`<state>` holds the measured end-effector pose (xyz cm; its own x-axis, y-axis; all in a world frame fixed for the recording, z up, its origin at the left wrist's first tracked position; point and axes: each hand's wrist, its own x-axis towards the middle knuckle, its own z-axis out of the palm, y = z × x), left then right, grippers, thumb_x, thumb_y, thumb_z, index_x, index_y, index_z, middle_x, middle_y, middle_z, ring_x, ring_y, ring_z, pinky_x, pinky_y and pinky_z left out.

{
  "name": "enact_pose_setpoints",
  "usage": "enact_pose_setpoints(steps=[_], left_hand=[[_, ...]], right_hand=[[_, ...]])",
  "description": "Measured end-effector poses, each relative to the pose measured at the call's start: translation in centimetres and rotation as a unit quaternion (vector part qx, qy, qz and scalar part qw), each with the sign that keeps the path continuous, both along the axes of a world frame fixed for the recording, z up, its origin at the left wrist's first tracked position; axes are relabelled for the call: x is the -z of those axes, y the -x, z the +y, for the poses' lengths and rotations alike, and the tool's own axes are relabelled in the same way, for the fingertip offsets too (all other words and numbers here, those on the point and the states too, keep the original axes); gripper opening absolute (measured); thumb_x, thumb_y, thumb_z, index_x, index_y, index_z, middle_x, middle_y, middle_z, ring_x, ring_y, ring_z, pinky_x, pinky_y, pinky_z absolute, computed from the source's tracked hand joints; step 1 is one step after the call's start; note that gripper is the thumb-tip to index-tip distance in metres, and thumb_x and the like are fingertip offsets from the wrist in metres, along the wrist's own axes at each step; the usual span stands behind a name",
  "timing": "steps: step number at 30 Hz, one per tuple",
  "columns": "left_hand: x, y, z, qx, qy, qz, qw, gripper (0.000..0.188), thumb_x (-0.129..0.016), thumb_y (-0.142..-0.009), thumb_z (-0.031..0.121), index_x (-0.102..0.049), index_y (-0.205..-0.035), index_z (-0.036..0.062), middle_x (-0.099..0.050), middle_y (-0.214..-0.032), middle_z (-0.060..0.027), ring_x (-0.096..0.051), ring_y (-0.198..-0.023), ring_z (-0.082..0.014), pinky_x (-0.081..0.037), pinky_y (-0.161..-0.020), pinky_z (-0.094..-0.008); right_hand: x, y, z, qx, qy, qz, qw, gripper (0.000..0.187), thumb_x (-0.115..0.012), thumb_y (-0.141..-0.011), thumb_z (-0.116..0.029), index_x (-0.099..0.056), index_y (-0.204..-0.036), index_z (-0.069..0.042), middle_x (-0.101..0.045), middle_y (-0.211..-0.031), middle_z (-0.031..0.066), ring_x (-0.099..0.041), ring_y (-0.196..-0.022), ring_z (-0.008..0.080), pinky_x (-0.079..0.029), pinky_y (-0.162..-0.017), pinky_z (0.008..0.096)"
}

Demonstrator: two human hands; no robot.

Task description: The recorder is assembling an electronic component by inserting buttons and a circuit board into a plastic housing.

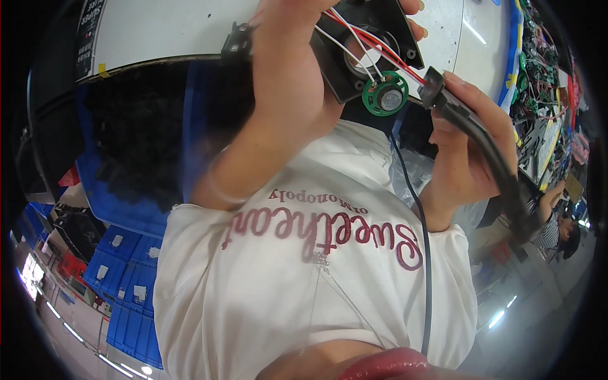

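Note:
My left hand [294, 63] is wrapped around a black plastic housing [342, 79] with a round opening; fingertips show at its far edge. Red and white wires [358, 38] cross over the housing, pinched near the top of the view. From them hangs a small round green-rimmed speaker [385, 95], metal back outward. My right hand [472, 136] grips a black curved tube-like handle [472, 123], thumb and fingers around its upper end. The wires run to its collared end [432, 85]. Its lower end is blurred.
A white tabletop [164, 31] spans the top, with a small black part [237, 41] at its edge. Blue bins [126, 272] stand at left. Wired circuit boards [544, 69] are heaped at right. A thin black cord [425, 253] hangs before my shirt. Another person [551, 231] sits farther right.

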<state>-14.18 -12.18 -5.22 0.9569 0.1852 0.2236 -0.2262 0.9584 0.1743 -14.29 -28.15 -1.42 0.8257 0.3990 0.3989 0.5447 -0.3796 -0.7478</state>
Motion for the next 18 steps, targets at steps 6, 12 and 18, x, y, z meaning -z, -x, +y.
enact_pose_setpoints(steps=[6,12,18], left_hand=[[-3.0,0.6,-1.0,-0.073,-0.183,0.315,0.928,0.051,-0.047,-0.088,0.037,-0.035,-0.123,0.0027,-0.057,-0.09,-0.0243,-0.065,-0.081,-0.0325,-0.059,-0.067,-0.0349],[-2.8,0.8,-1.0,-0.077,-0.144,0.302,0.939,0.051,-0.047,-0.087,0.037,-0.035,-0.123,0.0026,-0.057,-0.09,-0.0231,-0.065,-0.082,-0.032,-0.059,-0.066,-0.0348],[-2.1,1.5,-0.4,-0.013,0.073,0.177,0.981,0.051,-0.047,-0.087,0.038,-0.035,-0.123,0.0023,-0.057,-0.089,-0.0224,-0.064,-0.081,-0.0317,-0.059,-0.064,-0.0347]], right_hand=[[2.1,0.1,0.9,0.022,-0.025,-0.055,0.998,0.021,-0.074,-0.076,-0.004,-0.061,-0.09,0.004,-0.064,-0.067,0.0045,-0.051,-0.049,0.0063,-0.042,-0.047,0.0185],[1.4,-0.3,1.4,0.012,0.104,-0.204,0.973,0.015,-0.072,-0.073,-0.008,-0.065,-0.082,0.001,-0.064,-0.064,0.0078,-0.059,-0.048,0.0196,-0.046,-0.047,0.0251],[0.6,-0.1,1.3,-0.024,0.17,-0.182,0.968,0.016,-0.069,-0.073,-0.011,-0.064,-0.083,0.001,-0.061,-0.062,0.008,-0.058,-0.05,0.0222,-0.046,-0.049,0.0279]])
